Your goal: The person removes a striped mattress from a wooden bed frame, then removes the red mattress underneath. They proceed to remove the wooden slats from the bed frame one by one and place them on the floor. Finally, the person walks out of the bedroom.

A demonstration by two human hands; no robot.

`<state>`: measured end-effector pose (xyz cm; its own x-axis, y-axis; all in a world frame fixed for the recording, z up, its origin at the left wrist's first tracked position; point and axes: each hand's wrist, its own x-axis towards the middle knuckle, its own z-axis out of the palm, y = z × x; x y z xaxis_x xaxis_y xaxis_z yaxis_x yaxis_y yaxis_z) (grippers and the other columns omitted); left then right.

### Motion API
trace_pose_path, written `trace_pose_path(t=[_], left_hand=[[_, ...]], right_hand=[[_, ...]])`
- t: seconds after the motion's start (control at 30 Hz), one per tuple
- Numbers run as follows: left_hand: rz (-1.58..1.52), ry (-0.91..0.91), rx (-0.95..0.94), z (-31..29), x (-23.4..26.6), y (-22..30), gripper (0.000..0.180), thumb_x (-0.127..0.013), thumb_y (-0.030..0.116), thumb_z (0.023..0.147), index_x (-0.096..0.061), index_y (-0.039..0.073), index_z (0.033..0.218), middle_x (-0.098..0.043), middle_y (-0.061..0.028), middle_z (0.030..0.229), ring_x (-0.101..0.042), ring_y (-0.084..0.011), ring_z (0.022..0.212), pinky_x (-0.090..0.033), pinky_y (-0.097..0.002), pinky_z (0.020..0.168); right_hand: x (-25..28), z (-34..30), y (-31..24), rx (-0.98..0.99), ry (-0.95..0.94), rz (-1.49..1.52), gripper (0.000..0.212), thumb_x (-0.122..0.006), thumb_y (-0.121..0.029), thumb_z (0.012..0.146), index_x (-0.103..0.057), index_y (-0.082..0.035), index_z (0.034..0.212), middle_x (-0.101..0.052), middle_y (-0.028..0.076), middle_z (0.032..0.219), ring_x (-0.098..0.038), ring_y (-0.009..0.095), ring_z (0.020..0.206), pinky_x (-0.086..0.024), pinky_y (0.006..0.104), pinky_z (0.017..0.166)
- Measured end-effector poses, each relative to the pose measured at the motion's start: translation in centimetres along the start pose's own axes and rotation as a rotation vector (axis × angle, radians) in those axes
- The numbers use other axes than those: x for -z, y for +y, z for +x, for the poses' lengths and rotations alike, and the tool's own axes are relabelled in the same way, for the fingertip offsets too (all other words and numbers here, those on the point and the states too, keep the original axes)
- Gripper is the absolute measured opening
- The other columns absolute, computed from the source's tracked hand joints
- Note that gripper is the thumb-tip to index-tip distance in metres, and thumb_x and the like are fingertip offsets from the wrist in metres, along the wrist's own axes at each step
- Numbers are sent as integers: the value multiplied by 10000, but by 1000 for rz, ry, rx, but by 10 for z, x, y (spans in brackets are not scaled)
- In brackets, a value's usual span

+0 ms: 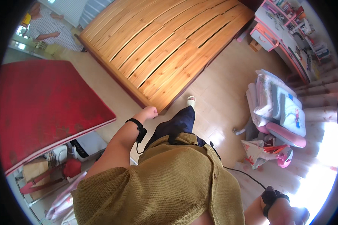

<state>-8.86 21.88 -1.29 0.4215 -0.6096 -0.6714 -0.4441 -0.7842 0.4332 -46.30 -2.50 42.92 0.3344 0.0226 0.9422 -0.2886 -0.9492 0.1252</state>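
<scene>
My left hand [151, 112] is at the near corner of the wooden bed base [157, 62], its fingers curled in. Whether it touches the corner, or has anything inside the fingers, I cannot see. The bed base has pale slats with dark gaps and carries no mattress. At the lower right edge, beside the bright window, is my right hand [289, 216]. It is washed out and partly cut off, so its fingers cannot be made out. Both wrists wear black bands with cables. My foot in a pale slipper [191, 101] is beside the bed's near corner.
A red mattress-like panel [52, 108] stands at the left above shelves of bags. To the right, folded bedding [278, 101] is piled on a pink-edged seat. A white and pink desk [266, 35] fills the far right. Another person [52, 32] is at the far left.
</scene>
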Motion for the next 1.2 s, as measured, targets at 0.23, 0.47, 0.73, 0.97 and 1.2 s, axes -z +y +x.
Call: trace_pose_path(t=[0.23, 0.47, 0.73, 0.97, 1.2], left_hand=[[-74, -146, -34, 108, 44, 31, 198, -546, 216, 691, -589, 33, 629, -574, -140, 612, -551, -254, 560, -418, -369, 533], [-176, -38, -81, 192, 99, 95, 223, -545, 240, 702, -595, 27, 660, -581, -163, 653, -564, -261, 603, -432, -354, 550], [-209, 14, -91, 222, 108, 117, 229, -544, 239, 712, -583, 22, 772, -605, -125, 750, -578, -254, 718, -451, -322, 639], [-496, 107, 385, 193, 75, 137, 230, -564, 202, 711, -584, 5, 829, -604, -140, 767, -586, -211, 692, -468, -309, 618], [-796, 223, 456, 209, 60, 228, 204, -540, 147, 768, -547, -18, 888, -596, -118, 762, -583, -178, 650, -464, -292, 588]], right_hand=[[-78, 26, 50, -20, -32, -88, 312, -432, -233, 805, -542, 56, 765, -553, 136, 732, -496, 231, 580, -418, 328, 571], [-176, 53, 104, -238, -138, -72, 353, -429, -261, 807, -536, 68, 739, -548, 146, 723, -486, 243, 549, -417, 345, 562], [-309, -41, 243, -917, -756, 360, 151, -495, 62, 744, -567, 18, 869, -584, 84, 669, -542, 108, 511, -424, 217, 472], [-424, -148, 362, -1081, -1001, 597, 123, -507, -14, 774, -576, -1, 874, -577, 88, 635, -558, 127, 516, -442, 231, 488], [-532, -155, 447, -701, -1185, 757, 99, -532, -61, 752, -584, -16, 824, -569, 137, 650, -567, 233, 544, -439, 303, 500]])
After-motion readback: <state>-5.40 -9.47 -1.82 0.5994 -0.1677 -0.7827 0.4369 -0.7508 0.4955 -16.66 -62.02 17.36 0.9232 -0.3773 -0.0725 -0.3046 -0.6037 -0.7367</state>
